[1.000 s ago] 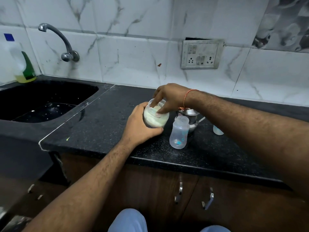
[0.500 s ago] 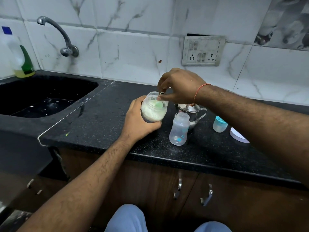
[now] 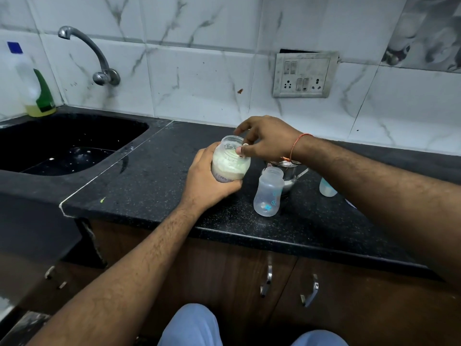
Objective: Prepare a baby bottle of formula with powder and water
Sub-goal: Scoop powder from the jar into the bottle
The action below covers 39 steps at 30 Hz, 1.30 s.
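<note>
My left hand (image 3: 208,182) grips a clear jar of pale formula powder (image 3: 230,162), tilted toward me on the black counter. Over the jar's open mouth, my right hand (image 3: 265,139) pinches the handle of a scoop (image 3: 243,148) whose bowl is down in the powder. An open, empty clear baby bottle (image 3: 269,192) with blue prints stands upright just right of the jar. Behind it sits a small steel pot (image 3: 289,174), partly hidden by my right wrist.
A blue-capped bottle top (image 3: 326,189) peeks out under my right forearm. A black sink (image 3: 72,143) with a tap (image 3: 97,58) lies at the left, a dish-soap bottle (image 3: 37,93) in its corner. A wall socket (image 3: 305,74) is behind. The counter edge (image 3: 249,233) runs in front, above cabinet doors.
My right hand has dipped from above the jar's rim down to its mouth, with the scoop now in the powder. My left hand keeps its hold on the jar.
</note>
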Available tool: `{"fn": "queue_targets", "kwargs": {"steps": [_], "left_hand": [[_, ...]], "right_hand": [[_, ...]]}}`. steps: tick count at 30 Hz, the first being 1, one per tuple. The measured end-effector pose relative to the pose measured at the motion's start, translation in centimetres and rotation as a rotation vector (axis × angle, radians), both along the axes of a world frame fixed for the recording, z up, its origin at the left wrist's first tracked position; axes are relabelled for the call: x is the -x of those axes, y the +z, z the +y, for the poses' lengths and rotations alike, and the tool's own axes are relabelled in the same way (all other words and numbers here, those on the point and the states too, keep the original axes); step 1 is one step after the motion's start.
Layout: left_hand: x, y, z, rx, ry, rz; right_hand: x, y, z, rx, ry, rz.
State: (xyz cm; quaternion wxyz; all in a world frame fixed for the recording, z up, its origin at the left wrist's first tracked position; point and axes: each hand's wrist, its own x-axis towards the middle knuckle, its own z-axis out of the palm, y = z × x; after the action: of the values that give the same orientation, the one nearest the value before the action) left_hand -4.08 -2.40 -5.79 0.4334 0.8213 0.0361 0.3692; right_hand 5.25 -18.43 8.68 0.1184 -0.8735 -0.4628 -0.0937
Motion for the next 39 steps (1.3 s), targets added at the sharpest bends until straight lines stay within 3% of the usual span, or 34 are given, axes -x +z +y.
{"fn": "queue_targets", "kwargs": {"steps": [17,28,39], "left_hand": [[0.5,0.5,-0.4,0.051,-0.036,0.045],[0.7,0.6,-0.4,0.093,-0.071,0.059],[1.0,0.9,-0.5,0.105,-0.081,0.079]], "right_hand": [[-0.7,1.1,-1.3,-0.438,-0.204,0.458],[-1.5,0.6,-2.0,-0.394,-0.238,0.365],[-1.4,0.4,-2.1,-0.474,-0.258,0.46]]}}
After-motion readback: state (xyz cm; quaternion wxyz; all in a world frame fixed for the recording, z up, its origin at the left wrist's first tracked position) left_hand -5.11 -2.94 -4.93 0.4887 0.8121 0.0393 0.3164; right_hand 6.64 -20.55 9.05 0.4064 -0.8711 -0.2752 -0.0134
